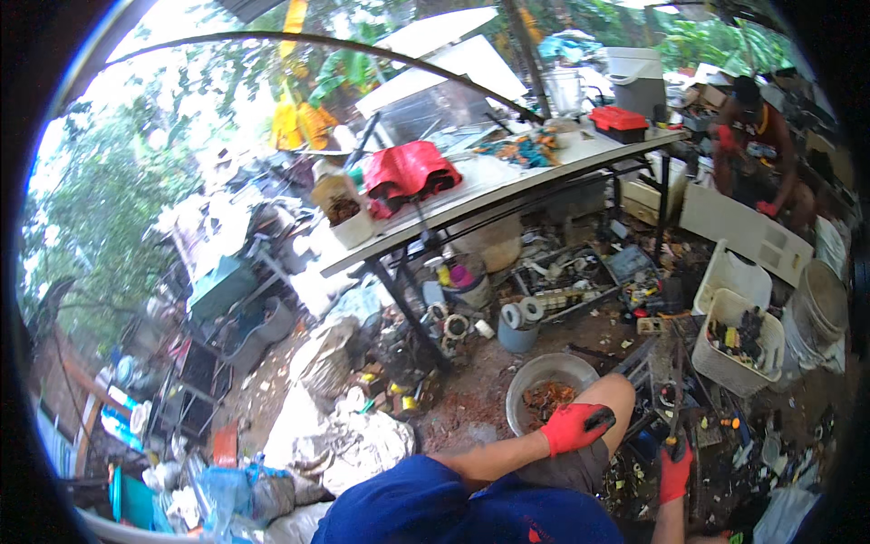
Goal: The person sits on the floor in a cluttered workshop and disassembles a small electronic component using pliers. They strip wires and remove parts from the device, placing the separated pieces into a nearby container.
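Note:
My left hand (573, 430), in a red glove, rests by my bent knee. Its fingers are curled at a small dark piece that I cannot make out. A round metal basin (517, 392) with reddish-brown scraps in it stands just beyond that hand. My right hand (674, 473), also red-gloved, is lower right of the knee. It is closed on the handle of a long thin dark tool (677, 408), whose kind is unclear. The tool points away from me, over dark metal parts on the littered ground.
A long white-topped table (494, 195) bears a red cloth (412, 172) and a red-lidded toolbox (620, 123). Baskets of parts (739, 358) stand at right. Another person (757, 150) sits at the far right. White sacks (349, 444) lie at left. A grey bucket (517, 337) stands beyond the basin.

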### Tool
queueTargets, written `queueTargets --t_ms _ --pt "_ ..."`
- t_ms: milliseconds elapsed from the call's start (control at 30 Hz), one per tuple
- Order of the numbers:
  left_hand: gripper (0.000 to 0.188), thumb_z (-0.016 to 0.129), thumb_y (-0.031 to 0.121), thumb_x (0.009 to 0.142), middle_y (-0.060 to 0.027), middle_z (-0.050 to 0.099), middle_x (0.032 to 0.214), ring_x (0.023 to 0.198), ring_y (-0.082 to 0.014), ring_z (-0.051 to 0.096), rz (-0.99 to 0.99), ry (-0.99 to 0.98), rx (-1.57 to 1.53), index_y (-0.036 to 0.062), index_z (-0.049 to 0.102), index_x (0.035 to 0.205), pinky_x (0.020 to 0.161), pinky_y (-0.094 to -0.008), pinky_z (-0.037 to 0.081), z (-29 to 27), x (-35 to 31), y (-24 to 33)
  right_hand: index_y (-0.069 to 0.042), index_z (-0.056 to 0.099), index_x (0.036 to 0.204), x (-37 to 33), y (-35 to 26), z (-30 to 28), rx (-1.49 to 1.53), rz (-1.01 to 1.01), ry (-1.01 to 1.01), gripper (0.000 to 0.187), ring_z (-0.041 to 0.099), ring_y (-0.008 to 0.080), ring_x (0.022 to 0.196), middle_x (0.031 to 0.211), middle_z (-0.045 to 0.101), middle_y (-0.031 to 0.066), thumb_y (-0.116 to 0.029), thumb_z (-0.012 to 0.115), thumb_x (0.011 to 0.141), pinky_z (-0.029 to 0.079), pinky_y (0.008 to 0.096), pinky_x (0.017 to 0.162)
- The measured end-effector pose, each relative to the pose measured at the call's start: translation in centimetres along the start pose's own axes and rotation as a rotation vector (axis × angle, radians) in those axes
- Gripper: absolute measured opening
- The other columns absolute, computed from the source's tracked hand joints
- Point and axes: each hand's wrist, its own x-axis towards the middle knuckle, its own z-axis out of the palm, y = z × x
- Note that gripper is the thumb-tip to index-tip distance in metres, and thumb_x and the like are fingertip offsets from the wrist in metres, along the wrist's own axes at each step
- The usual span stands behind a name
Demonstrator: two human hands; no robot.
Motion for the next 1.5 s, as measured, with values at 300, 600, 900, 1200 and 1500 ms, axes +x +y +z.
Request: queueTargets --t_ms 300,600,900,1200,1500 --pt "0.032 0.07 0.02 0.086 -0.0166 0.071 0.108 0.099 -0.0322 0.069 -0.111 0.031 0.033 0.0079 0.069 0.116 0.087 -0.0392 0.054 0.6 -0.7 -2.8 -0.001 0.042 0.144 -3.3 -8.5 -0.2 -0.092 0.129 -0.119 0.079 0.045 0.0333 0.135 0.144 0.047 0.0225 -0.037 0.077 0.083 0.037 0.0423 0.11" --pt "0.023 0.07 0.018 0.085 -0.0165 0.073 0.095 0.088 -0.031 0.072 -0.083 0.007 0.0 0.0067 0.073 0.104 0.079 -0.0381 0.055 2.0 2.6 -0.5 -0.005 0.055 0.134 -3.7 -12.3 -3.9 -0.022 0.058 -0.167 0.062 0.066 0.0395 0.104 0.111 0.067 0.0245 -0.038 0.072 0.085 0.053 0.0429 0.089" --pt "0.045 0.07 0.011 0.085 -0.0211 0.062 0.126 0.116 -0.0301 0.06 -0.045 -0.188 -0.165 -0.0015 0.058 0.127 0.1 -0.0381 0.045 3.7 7.0 -1.4 -0.005 0.054 0.132 -6.0 -12.6 -2.9 -0.011 -0.126 -0.173 0.058 0.066 0.0394 0.1 0.107 0.069 0.0212 -0.038 0.068 0.086 0.053 0.0431 0.086" --pt "0.027 0.064 0.009 0.091 -0.0088 0.069 0.103 0.096 -0.0172 0.061 -0.203 -0.118 -0.474 -0.0054 0.063 0.115 0.089 -0.0322 0.047 3.3 10.7 -3.1 -0.008 0.053 0.135 -6.0 -11.6 -1.9 -0.22 -0.195 -0.327 0.062 0.064 0.0401 0.104 0.115 0.066 0.0228 -0.046 0.062 0.087 0.053 0.0448 0.09" --pt "0.019 0.064 0.019 0.095 -0.0058 0.063 0.08 0.061 -0.0167 0.062 -0.272 -0.028 -0.85 0.0006 0.063 0.093 0.057 -0.0326 0.053 4.3 11.8 -1.5 -0.009 0.048 0.14 -5.6 -11.5 -2.7 -0.343 -0.143 -0.44 0.063 0.061 0.0384 0.113 0.126 0.062 0.0209 -0.044 0.06 0.089 0.049 0.0432 0.097"
